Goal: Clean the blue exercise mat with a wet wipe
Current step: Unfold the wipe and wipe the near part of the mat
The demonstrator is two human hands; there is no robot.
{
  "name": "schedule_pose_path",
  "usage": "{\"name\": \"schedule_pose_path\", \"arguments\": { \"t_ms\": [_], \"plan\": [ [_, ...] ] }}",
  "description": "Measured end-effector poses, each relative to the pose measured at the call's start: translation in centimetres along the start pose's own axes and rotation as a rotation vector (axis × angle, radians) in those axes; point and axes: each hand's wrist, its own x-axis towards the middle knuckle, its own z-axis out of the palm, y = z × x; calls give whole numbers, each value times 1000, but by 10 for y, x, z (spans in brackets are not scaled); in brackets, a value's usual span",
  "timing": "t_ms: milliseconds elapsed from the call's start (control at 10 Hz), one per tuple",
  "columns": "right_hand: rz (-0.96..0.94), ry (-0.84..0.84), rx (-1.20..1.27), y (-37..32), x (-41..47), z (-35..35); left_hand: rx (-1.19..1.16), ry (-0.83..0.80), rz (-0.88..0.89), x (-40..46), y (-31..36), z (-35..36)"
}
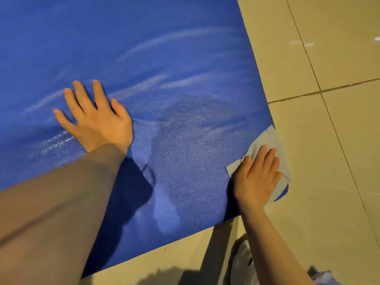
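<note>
On the left, the left hand (96,118) lies flat on the blue exercise mat (164,48), fingers spread, holding nothing. Across the mat's middle, arced wet streaks (174,38) suggest much of the near area is already wiped; how much remains beyond view cannot be told. At the mat's right corner, the right hand (257,177) presses the wet wipe (267,140) down with straight fingers, the wipe overhanging the edge. Further right, beige floor tiles (339,140) with dark grout lines; a blurred object (242,262) sits below, unidentifiable

Sheer grey sleeve (67,194) on left arm
</note>
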Motion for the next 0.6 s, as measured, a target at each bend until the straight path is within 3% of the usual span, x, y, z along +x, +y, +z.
{"name": "schedule_pose_path", "arguments": {
  "t_ms": [100, 200, 400, 500, 600],
  "plan": [
    [-88, -16, 42, -26, -75, 16, 5, -3, 3, 0, 0, -1],
    [-299, -80, 6, -55, -152, 32, 8, -6, 5, 1, -1, -1],
    [-327, -52, 14, -35, -137, 30, 24, 6, 16, 1, -2, 1],
    [-48, -3, 79, -3, -78, 13, 17, -7, 12, 3, -3, 1],
    [112, 64, 82, 22, -19, -3, 15, 2, 12, 2, -3, 1]
  ]
}}
